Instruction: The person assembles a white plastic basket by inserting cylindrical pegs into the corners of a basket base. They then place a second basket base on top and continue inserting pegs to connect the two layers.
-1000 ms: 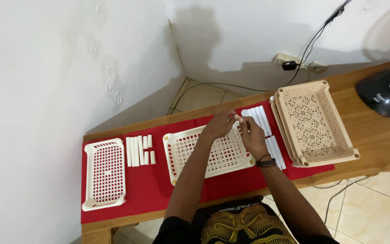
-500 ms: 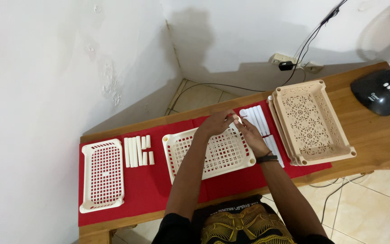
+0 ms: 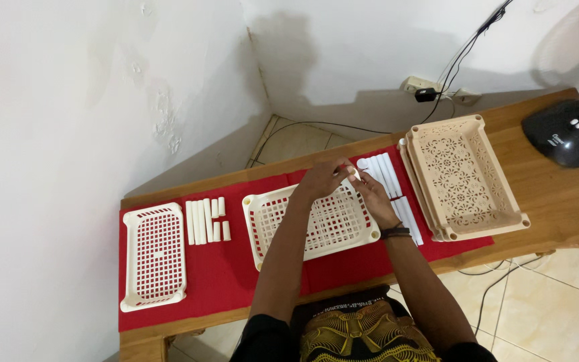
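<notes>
My left hand (image 3: 323, 179) and my right hand (image 3: 374, 198) meet over the far right corner of a cream lattice tray (image 3: 273, 221) lying on a red cloth (image 3: 222, 268). Together their fingers pinch a small white tube piece (image 3: 354, 173) at that corner. A dark band circles my right wrist. Just right of the hands lie several long white tubes (image 3: 387, 175) in a row, partly hidden by my right hand.
A second cream lattice tray (image 3: 154, 256) lies at the left end, with several white tubes (image 3: 206, 221) beside it. Stacked beige patterned trays (image 3: 464, 177) stand at the right. A black fan base (image 3: 564, 131) sits on the wooden bench's (image 3: 557, 201) far right. Cables and a socket hang behind.
Both hands stay at the tray's far right corner, shifting slightly; the view itself has moved a little.
</notes>
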